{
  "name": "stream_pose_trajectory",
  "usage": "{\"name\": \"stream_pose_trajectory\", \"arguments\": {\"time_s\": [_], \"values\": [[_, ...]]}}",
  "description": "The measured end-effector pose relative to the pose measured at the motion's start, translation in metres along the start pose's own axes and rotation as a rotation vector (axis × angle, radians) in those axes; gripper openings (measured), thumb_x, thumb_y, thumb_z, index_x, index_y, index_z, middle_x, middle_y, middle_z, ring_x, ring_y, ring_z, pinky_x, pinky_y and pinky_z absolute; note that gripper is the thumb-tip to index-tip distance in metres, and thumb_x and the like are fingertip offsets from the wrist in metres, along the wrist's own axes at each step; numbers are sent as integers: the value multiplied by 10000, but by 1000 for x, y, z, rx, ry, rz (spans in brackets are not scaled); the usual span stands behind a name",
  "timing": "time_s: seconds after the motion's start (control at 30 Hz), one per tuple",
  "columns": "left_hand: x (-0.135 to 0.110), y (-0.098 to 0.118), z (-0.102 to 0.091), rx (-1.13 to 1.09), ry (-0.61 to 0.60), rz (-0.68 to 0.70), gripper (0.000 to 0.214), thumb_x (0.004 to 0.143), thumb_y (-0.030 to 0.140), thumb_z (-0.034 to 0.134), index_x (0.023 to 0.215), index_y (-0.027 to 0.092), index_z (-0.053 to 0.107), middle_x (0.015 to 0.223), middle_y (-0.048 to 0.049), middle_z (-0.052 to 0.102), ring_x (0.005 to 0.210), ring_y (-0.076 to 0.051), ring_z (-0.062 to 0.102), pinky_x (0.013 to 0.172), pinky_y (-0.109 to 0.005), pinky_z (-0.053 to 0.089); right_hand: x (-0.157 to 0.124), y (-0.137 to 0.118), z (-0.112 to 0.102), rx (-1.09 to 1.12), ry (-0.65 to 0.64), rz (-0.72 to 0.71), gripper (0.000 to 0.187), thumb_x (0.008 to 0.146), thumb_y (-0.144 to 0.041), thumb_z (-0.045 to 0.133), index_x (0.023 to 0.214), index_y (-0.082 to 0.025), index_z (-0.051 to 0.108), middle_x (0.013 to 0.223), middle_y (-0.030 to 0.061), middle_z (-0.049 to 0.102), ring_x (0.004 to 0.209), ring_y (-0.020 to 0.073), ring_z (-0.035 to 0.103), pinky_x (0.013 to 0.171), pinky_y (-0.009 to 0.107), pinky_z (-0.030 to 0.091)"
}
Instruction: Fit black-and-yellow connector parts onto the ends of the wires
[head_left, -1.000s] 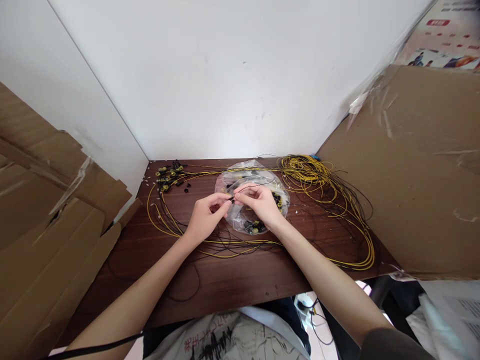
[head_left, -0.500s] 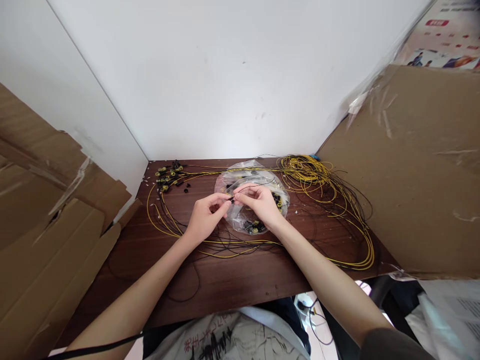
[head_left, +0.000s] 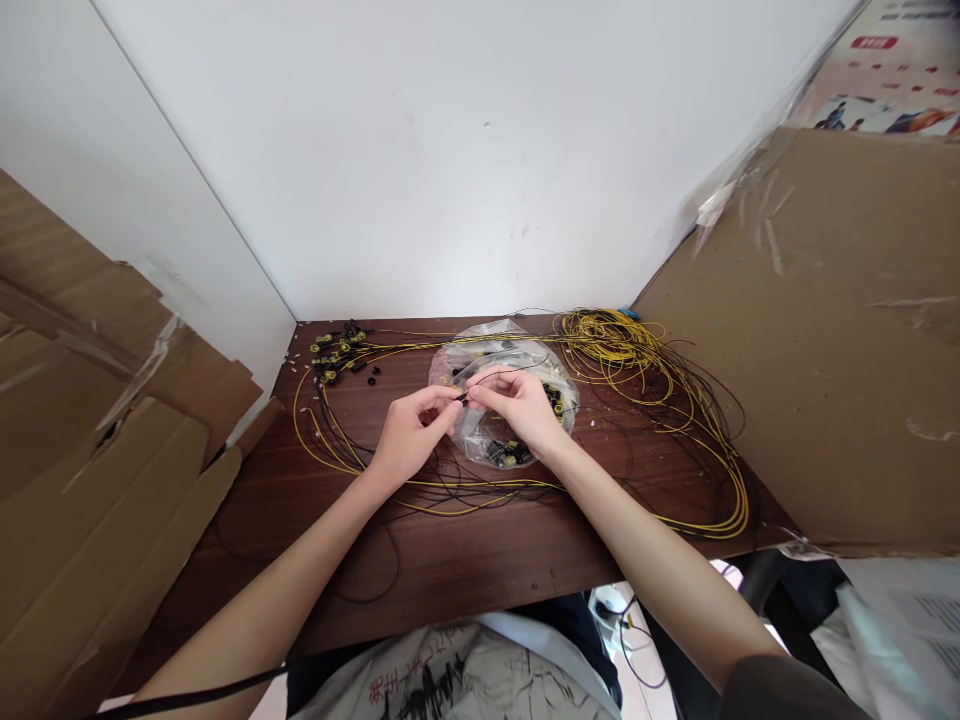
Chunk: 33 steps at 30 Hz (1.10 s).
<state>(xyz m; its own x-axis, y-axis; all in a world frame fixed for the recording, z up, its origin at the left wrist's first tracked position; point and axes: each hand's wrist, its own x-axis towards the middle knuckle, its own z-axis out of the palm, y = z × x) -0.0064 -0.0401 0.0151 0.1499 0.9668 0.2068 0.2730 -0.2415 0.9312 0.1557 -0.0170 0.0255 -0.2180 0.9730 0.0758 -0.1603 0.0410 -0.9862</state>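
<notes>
Over a clear plastic bag point(head_left: 469, 440), my two hands meet fingertip to fingertip. My left hand point(head_left: 412, 430) pinches a small black connector point(head_left: 463, 399) between thumb and forefinger; its exact kind is too small to tell. My right hand point(head_left: 517, 405) is closed in a pinch on a thin black wire point(head_left: 517, 366) that runs to the connector and trails off to the right. Whether the wire's end sits inside the connector is hidden by the fingertips. Black and yellow connectors point(head_left: 511, 455) lie in the bag below my hands.
Several wired black-and-yellow connectors point(head_left: 337, 350) lie at the table's back left. A tangled coil of yellow and black wires point(head_left: 607, 340) rests at the back right, with strands looping across the brown table point(head_left: 450, 560). Cardboard sheets point(head_left: 840, 350) flank both sides; a white wall point(head_left: 465, 180) stands behind.
</notes>
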Motion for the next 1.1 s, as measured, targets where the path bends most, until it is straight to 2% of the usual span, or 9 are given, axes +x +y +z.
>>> {"name": "stream_pose_trajectory", "arguments": {"time_s": [1.1], "values": [[0, 0, 0, 9, 13, 14, 208, 780, 313, 592, 873, 139, 655, 553, 12, 584, 530, -122, 548, 550, -232, 439, 0, 1, 0, 5, 1, 2, 224, 613, -323, 773, 735, -162, 677, 672, 8, 673, 608, 130, 639, 642, 261, 523]]}}
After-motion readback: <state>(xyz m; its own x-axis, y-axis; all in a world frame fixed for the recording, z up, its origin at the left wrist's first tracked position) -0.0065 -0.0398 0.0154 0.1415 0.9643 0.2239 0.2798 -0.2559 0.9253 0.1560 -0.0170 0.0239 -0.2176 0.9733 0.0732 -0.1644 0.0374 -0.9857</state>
